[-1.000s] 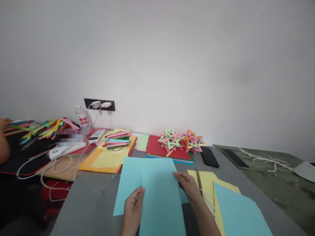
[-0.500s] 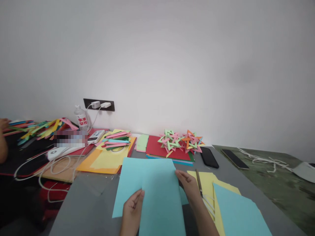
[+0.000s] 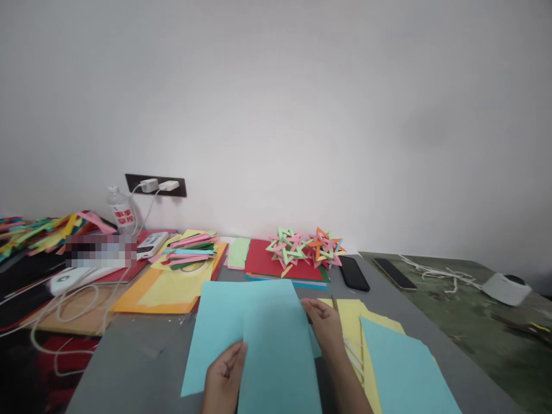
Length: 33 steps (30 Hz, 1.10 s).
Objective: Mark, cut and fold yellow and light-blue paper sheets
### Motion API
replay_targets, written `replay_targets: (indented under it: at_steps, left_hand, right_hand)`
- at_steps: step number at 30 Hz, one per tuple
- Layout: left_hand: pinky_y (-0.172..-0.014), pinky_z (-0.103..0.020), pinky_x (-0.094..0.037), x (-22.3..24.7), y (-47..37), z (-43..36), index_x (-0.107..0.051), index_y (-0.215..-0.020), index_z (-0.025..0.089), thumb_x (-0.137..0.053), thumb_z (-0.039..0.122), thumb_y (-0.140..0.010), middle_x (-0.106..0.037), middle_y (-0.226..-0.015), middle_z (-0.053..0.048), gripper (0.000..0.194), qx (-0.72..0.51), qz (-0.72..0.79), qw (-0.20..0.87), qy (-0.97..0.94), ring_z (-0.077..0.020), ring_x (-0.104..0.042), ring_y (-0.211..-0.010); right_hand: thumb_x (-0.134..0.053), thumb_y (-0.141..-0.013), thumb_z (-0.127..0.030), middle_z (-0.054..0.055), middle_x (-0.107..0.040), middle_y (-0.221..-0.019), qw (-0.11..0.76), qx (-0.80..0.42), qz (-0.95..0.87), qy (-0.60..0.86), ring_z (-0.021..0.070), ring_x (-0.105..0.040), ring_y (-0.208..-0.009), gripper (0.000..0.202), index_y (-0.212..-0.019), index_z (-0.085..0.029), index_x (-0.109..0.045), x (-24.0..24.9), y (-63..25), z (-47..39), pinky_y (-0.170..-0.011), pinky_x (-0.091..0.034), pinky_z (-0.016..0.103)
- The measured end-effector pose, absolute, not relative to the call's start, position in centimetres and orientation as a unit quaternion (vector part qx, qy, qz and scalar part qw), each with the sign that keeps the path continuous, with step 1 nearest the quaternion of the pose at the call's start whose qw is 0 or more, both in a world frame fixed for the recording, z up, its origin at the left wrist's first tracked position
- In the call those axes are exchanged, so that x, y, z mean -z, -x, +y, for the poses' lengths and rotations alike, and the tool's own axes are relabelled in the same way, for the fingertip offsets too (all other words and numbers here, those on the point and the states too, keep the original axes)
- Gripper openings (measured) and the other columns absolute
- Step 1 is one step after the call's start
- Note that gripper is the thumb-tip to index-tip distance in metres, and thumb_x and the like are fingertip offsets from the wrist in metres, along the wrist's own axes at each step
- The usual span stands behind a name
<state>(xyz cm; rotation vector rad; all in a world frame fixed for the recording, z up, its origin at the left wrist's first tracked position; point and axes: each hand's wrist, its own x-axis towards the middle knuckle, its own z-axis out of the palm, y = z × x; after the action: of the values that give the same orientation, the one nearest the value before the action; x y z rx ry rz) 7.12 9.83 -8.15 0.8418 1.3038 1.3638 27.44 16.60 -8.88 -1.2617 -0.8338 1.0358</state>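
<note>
A light blue sheet of paper is held up in front of me, partly folded over, with its lower part running out of view. My left hand pinches it along an inner edge near the middle. On the other side, my right hand grips its right edge, fingers closed. To the right lie more blue paper and yellow paper. Beside my right wrist, white cord-like strips rest on the yellow paper, partly hidden by my arm.
Folded-paper stars sit on red paper by the wall. A black phone lies to their right. Coloured strips top an orange and yellow stack. A bottle and white cables are at left.
My view has swung slightly right, so everything sits further left. Both hands keep their hold on the blue sheet. A co-worker's hand at far left has gone out of view.
</note>
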Motion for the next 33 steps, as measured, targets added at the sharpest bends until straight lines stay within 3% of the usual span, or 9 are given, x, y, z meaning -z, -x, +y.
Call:
replay_targets:
  at_steps: [4, 8, 12, 18, 26, 33]
  left_hand:
    - [-0.064, -0.033, -0.053, 8.8, -7.0, 10.0, -0.070, -0.074, 0.014, -0.072, 0.046, -0.047, -0.071, -0.065, -0.007, 0.042, -0.584, 0.551, 0.497, -0.328, -0.0253, -0.065, -0.069]
    - [-0.066, -0.032, -0.053, 9.4, -6.9, 10.2, -0.070, -0.075, 0.014, -0.073, 0.044, -0.047, -0.071, -0.066, -0.008, 0.041, -0.609, 0.564, 0.467, -0.307, -0.0261, -0.065, -0.075]
    - [-0.067, -0.032, -0.053, 9.6, -6.8, 10.3, -0.069, -0.079, 0.013, -0.073, 0.042, -0.050, -0.071, -0.068, -0.008, 0.041, -0.610, 0.562, 0.473, -0.298, -0.0255, -0.065, -0.075]
    - [-0.067, -0.030, -0.052, 9.9, -6.8, 10.1, -0.068, -0.085, 0.012, -0.071, 0.042, -0.054, -0.071, -0.072, -0.008, 0.043, -0.595, 0.547, 0.506, -0.299, -0.0242, -0.065, -0.077]
    - [-0.063, -0.026, -0.052, 8.9, -7.0, 9.8, -0.070, -0.066, 0.014, -0.074, 0.042, -0.047, -0.071, -0.067, -0.007, 0.034, -0.609, 0.551, 0.477, -0.313, -0.0220, -0.065, -0.067]
    - [-0.069, -0.030, -0.052, 9.4, -6.7, 9.9, -0.071, -0.075, 0.013, -0.072, 0.044, -0.051, -0.071, -0.071, -0.008, 0.039, -0.612, 0.564, 0.463, -0.305, -0.0245, -0.065, -0.075]
  right_hand:
    - [-0.069, -0.053, -0.050, 0.001, -0.060, -0.050, 0.594, -0.488, -0.353, 0.534, 0.0128, -0.052, -0.049, 0.040, -0.069, -0.013, -0.067, 9.1, -27.3, 16.6, -0.048, -0.041, 0.023]
    - [-0.067, -0.056, -0.051, -0.005, -0.047, -0.042, 0.500, -0.571, -0.398, 0.516, 0.0061, -0.039, -0.040, 0.038, -0.062, -0.014, -0.065, 9.3, -27.3, 16.4, -0.043, -0.034, 0.020]
    - [-0.067, -0.056, -0.050, -0.005, -0.045, -0.043, 0.456, -0.592, -0.425, 0.511, 0.0059, -0.038, -0.040, 0.037, -0.060, -0.014, -0.063, 9.1, -27.4, 16.1, -0.044, -0.034, 0.020]
    - [-0.068, -0.054, -0.050, -0.003, -0.048, -0.043, 0.488, -0.528, -0.451, 0.529, 0.0074, -0.038, -0.042, 0.038, -0.060, -0.013, -0.065, 9.4, -27.4, 16.4, -0.044, -0.033, 0.021]
    - [-0.064, -0.056, -0.055, -0.005, -0.044, -0.042, 0.499, -0.524, -0.447, 0.525, 0.0065, -0.034, -0.041, 0.043, -0.062, -0.013, -0.066, 9.6, -27.2, 16.7, -0.042, -0.030, 0.021]
    - [-0.064, -0.053, -0.057, -0.004, -0.045, -0.042, 0.506, -0.480, -0.473, 0.538, 0.0073, -0.034, -0.042, 0.044, -0.058, -0.012, -0.066, 8.7, -26.3, 16.4, -0.042, -0.031, 0.021]
